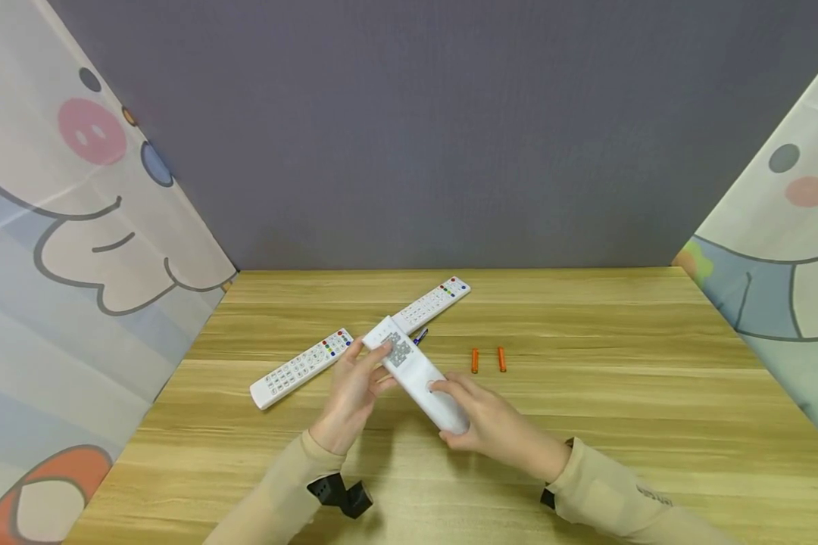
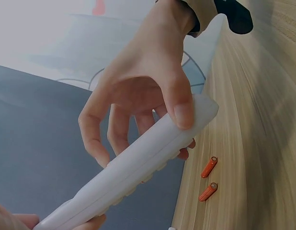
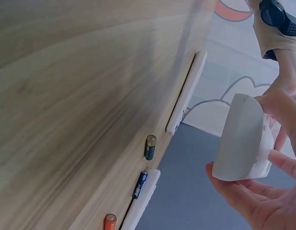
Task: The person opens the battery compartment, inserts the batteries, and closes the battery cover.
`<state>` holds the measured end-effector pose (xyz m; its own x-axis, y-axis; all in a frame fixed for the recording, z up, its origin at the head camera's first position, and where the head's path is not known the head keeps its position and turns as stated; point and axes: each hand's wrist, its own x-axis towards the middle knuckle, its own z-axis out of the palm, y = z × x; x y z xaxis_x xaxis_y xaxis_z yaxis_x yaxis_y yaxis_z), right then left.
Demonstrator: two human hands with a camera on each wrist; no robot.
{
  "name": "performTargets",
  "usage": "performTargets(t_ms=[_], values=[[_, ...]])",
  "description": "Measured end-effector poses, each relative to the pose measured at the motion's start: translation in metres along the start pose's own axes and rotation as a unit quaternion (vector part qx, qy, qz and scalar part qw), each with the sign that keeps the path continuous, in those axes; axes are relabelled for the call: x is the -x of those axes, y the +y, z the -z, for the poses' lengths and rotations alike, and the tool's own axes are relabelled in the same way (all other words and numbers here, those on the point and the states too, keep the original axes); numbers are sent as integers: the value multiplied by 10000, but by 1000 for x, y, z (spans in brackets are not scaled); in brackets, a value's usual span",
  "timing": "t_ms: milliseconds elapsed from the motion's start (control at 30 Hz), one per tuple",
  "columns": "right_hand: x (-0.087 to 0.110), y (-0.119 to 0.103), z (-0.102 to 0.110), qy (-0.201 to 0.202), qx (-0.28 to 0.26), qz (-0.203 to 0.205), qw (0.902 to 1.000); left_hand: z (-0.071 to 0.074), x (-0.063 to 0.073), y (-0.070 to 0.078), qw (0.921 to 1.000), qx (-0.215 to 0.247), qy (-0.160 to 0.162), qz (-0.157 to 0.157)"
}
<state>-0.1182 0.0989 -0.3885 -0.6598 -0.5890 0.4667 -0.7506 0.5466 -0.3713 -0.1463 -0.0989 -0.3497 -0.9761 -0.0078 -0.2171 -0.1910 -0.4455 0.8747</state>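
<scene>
A white remote control [image 1: 419, 378] is held above the table, its back with a grey printed label facing up. My left hand [image 1: 351, 393] grips the far-left end, thumb on the label. At the near-right end my right hand [image 1: 491, 420] holds it, a finger on the back near a small mark and the thumb at the end edge. The left wrist view shows the right hand [image 2: 145, 67] spanning the remote control [image 2: 138, 158], its button side turned toward the table. In the right wrist view, its rounded white end [image 3: 239, 139] faces the camera.
Two white remote controls, one at left [image 1: 302, 369] and one behind [image 1: 432, 304], lie buttons up. Orange batteries [image 1: 475, 360] lie to the right. A blue battery [image 3: 140, 184] and a dark green one [image 3: 150, 147] lie by the remotes. A grey panel [image 1: 450, 136] stands behind the table.
</scene>
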Motion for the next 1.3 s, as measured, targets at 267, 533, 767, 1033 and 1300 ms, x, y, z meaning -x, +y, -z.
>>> performTargets(t_ms=[267, 533, 767, 1033, 1300], values=[[-1, -2, 1, -216, -269, -321, 9989, -1, 1, 0, 10000, -80, 13, -6], [0, -3, -4, 375, -498, -149, 9979, 0, 1, 3, 10000, -35, -16, 15], [-1, -5, -5, 1281, -748, -275, 9886, 2, 0, 3, 10000, -7, 41, -3], [1, -9, -7, 1635, -1499, -818, 9716, 2, -1, 2, 9999, 33, 152, -14], [-1, -10, -10, 1829, -1635, -902, 9652, 3, -2, 0, 9999, 72, 117, -14]])
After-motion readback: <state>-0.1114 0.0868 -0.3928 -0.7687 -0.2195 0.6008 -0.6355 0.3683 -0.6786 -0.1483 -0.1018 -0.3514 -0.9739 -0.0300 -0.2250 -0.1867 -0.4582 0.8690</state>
